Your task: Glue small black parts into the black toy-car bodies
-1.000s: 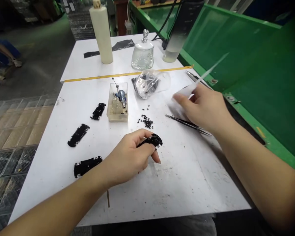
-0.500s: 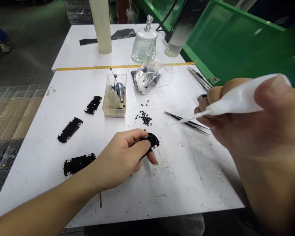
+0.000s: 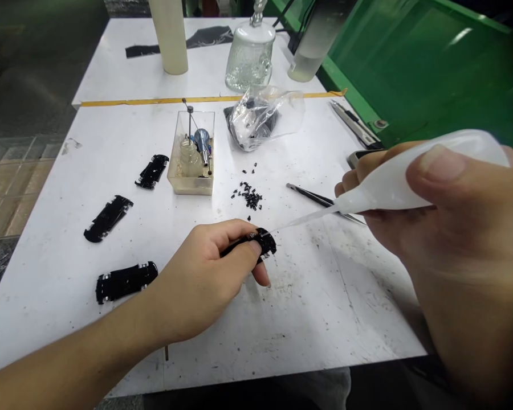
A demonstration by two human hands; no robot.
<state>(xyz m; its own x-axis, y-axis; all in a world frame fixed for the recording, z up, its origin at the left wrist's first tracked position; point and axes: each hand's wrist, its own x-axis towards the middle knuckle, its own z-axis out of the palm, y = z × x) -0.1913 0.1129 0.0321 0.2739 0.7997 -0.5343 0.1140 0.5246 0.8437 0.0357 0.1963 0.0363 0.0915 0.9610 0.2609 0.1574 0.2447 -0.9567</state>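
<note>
Between thumb and fingers, my left hand grips a black plastic part, flat and shaped like a toy car base; the fingers hide much of it. My right hand is wrapped round a white squeeze bottle, whose long thin nozzle reaches the top of that part at its tip. Beyond my left hand lies a pile of tiny black pieces. Tweezers rest on the table, partly behind the bottle. Left of my arm, similar black parts lie apart from each other.
A clear plastic box holds a small jar and tools. Behind the pile sits a plastic bag with dark contents. A glass mug and tall cylinders stand farther back. Along the right runs a green wall.
My right hand has brought the bottle left, so its nozzle tip now meets the black part in my left hand. The camera view has shifted slightly.
</note>
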